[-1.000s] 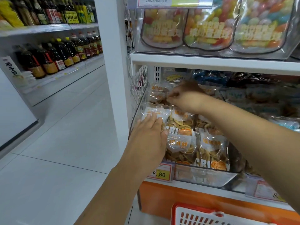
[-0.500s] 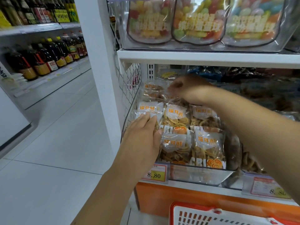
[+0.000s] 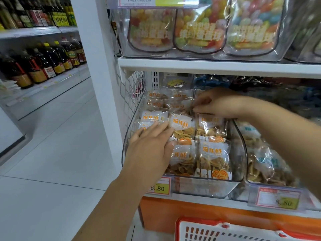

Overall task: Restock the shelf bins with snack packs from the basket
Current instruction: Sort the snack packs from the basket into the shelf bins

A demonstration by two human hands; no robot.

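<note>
Stock: snack packs [image 3: 213, 153] in clear wrap with white labels and orange print, chip-like pieces inside. Standing in rows in a clear bin [image 3: 238, 153] on the lower shelf [image 3: 199, 202]. Bin at the left end of that shelf, just beside a white wire grid [image 3: 132, 87].

Position of left hand [image 3: 151, 146]: over the left column of packs, palm down. Its fingers [image 3: 157, 126] straight and released, laid flat on the pack faces, nothing grasped.

Position of right hand [image 3: 218, 103]: reaching in from the right, forearm crossing above the neighbouring bin [image 3: 271, 164]. Fingers [image 3: 199, 110] curled, tips grasping the top edge of the upper-right pack [image 3: 211, 125], just behind the front row.

Below the shelf: basket [image 3: 191, 228], white plastic with a red rim. Only its top edge in frame, contents out of view.

Bin front: price tag [image 3: 159, 187], yellow with a red border, reading 8.80, its left part hidden by the left wrist.

Above: upper shelf board [image 3: 208, 66] carrying another clear container of multicoloured candy bags [image 3: 199, 32].

Far left, across the aisle: dark bottles [image 3: 43, 61] in rows on white shelving, with pale tiled floor [image 3: 52, 153] between there and the snack shelving.
</note>
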